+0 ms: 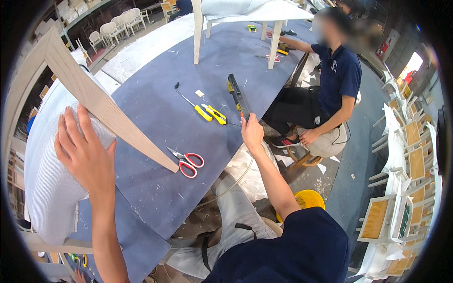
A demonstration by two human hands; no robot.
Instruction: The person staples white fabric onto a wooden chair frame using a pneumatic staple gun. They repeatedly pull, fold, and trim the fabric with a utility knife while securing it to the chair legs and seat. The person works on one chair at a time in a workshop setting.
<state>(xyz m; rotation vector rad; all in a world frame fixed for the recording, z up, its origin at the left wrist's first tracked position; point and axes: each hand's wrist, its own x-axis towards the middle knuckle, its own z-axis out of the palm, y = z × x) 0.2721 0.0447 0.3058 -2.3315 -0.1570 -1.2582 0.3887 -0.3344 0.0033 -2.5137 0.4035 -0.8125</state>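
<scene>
Left hand: the left hand (85,153) lies flat with fingers spread on the pale woven seat (49,165) of a chair tipped on the bench, just beside its wooden leg (106,111)
Right hand: the right hand (251,132) is closed round the near end of a long dark staple gun (237,96), which lies on the bench pointing away from the person
Bench: a blue-grey padded bench (155,113) carries the chair at its left edge and the gun near its right edge
Other tools: red-handled scissors (188,161) lie just past the leg's tip; two yellow-handled tools (207,113) rest between scissors and gun
Doing it well: judging by the grip, the gun should be lifted clear of the yellow tools while the spread palm holds the fabric taut and flat
Containers: a yellow bucket (309,200) stands on the floor by the person's right arm; its contents are hidden
Nearby: another person (330,89) in a dark shirt sits at the bench's far right, one hand reaching over the bench
Background: pale chair frames (406,155) are stacked on the right
</scene>
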